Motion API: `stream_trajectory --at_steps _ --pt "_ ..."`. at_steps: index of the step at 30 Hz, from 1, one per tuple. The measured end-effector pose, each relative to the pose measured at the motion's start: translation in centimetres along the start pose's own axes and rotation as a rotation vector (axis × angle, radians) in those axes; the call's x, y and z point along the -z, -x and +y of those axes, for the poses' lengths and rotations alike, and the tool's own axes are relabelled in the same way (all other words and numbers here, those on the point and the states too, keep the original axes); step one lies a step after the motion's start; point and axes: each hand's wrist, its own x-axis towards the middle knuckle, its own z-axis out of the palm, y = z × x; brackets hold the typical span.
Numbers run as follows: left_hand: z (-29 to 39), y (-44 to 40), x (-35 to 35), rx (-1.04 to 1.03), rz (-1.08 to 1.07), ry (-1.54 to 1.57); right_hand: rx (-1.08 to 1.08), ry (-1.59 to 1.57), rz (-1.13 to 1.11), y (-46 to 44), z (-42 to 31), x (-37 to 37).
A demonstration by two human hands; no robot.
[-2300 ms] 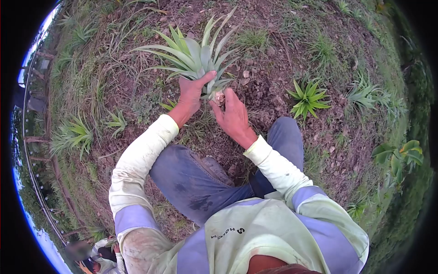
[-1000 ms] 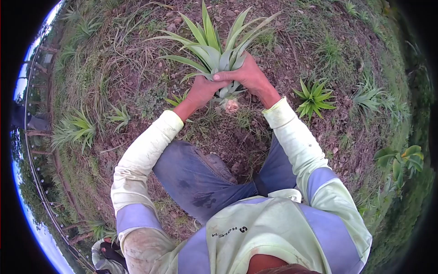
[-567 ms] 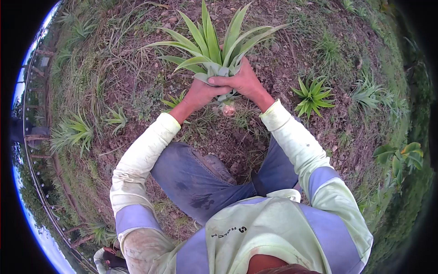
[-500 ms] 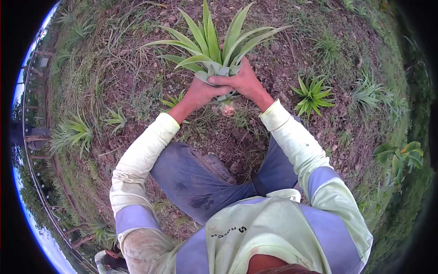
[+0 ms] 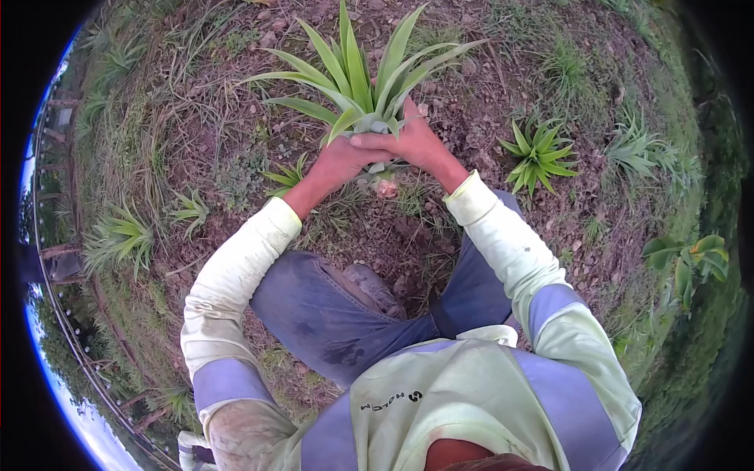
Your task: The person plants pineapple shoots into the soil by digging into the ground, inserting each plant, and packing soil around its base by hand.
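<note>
A young pineapple plant (image 5: 357,74) with long, pointed green leaves is held up in front of me, its leaves fanning away from my body. My left hand (image 5: 345,159) wraps its pale lower leaves from the left. From the right, my right hand (image 5: 420,145) grips the same part, with its thumb laid across toward the left hand. Below the hands shows the plant's pinkish stem end (image 5: 386,187), above the soil. Some of the fingers are hidden behind the leaves.
Planted pineapple plants stand at the right (image 5: 539,155) and left (image 5: 122,239), with a small one (image 5: 288,174) beside my left wrist. Brown soil (image 5: 491,102) carries dry grass and stones. A broad-leaved plant (image 5: 687,259) grows far right. Another person's sleeve (image 5: 188,447) shows at lower left.
Both hands and the held pineapple plant have shifted slightly left in view. My left forearm has moved a little outward. The grip looks the same.
</note>
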Motion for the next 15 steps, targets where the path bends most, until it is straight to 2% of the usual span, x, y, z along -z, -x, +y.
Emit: stream_trajectory --at_steps 5,7,10,11,13,14,15 --pt "-1.3 -1.4 -0.3 -0.007 0.057 -0.009 -0.110 0.013 -0.012 -0.7 1.6 1.3" --pt "-1.9 -1.8 -0.3 0.005 0.072 -0.051 -0.134 0.172 -0.090 -0.7 4.0 3.6" --pt "-3.0 -2.3 -0.1 -0.016 0.112 0.083 -0.212 0.077 -0.225 -0.1 8.2 9.0" --pt "-3.7 -2.6 0.1 0.006 0.129 0.120 -0.223 0.161 -0.172 0.0 10.7 11.1" --pt "-4.8 -3.6 0.2 0.030 0.137 0.165 -0.362 0.746 -0.015 1.2 14.3 13.8" --pt "-5.4 -4.2 0.2 0.038 0.147 0.182 -0.371 0.747 -0.014 2.6 17.2 14.8" --pt "-5.8 -4.9 0.2 0.046 0.158 0.198 -0.303 1.171 -0.101 4.1 20.5 15.7"
